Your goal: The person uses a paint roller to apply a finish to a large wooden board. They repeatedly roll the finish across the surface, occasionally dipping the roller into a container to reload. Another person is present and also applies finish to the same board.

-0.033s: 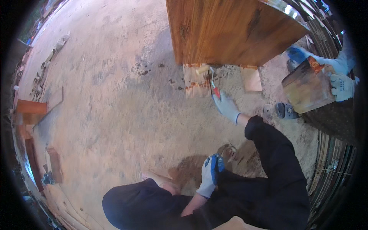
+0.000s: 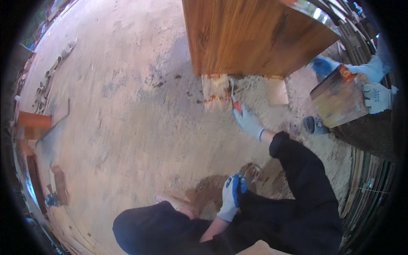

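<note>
- The person crouches on a dusty floor (image 2: pixel 127 127) beside a large varnished wooden cabinet (image 2: pixel 250 34).
- The right hand (image 2: pixel 247 122), gloved in grey, has its grip closed around a small red-handled brush (image 2: pixel 234 98). The brush tip touches the cabinet's lower edge, just above a pale wooden block (image 2: pixel 216 92) that props it up.
- The left hand (image 2: pixel 233 196), also gloved, rests against the dark trouser leg near the knee; I cannot tell whether it holds anything.
- At the right edge, another person's gloved hands (image 2: pixel 376 97) hold a stained board (image 2: pixel 338 102).
- Risk: the brush could slip off the narrow edge and smear the block, because the arm is stretched far out.
- Compared with the earlier frame, nothing has visibly moved; hands, brush and board sit the same.
</note>
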A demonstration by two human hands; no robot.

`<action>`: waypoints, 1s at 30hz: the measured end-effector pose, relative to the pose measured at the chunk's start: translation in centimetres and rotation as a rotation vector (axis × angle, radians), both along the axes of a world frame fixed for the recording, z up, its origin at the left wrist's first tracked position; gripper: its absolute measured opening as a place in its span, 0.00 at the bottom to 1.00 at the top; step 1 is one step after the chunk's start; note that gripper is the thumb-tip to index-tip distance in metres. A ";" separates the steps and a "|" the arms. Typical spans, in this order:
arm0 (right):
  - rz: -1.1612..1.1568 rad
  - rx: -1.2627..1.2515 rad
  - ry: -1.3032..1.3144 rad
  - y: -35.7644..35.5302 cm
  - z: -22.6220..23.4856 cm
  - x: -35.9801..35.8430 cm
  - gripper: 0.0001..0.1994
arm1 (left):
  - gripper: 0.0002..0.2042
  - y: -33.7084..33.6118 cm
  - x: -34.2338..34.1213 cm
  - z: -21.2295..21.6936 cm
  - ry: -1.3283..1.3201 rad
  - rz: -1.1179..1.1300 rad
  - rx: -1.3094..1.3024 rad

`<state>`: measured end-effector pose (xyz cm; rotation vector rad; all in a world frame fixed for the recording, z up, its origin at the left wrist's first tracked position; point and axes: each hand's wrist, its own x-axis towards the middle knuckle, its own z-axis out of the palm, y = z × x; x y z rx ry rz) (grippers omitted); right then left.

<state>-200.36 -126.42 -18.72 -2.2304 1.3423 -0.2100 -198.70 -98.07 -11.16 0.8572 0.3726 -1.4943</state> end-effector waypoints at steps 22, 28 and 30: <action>0.167 0.101 -0.175 1.5 9.6 3.5 0.17 | 0.12 -0.6 -0.4 -2.4 -0.046 -0.038 0.049; 0.091 -0.004 -0.324 1.0 21.7 1.0 0.13 | 0.12 -1.9 -2.1 -4.5 -0.164 -0.087 -0.060; 0.354 -0.484 -0.142 -3.3 28.5 -0.5 0.10 | 0.11 -2.0 -2.4 -4.7 -0.869 -0.255 -0.240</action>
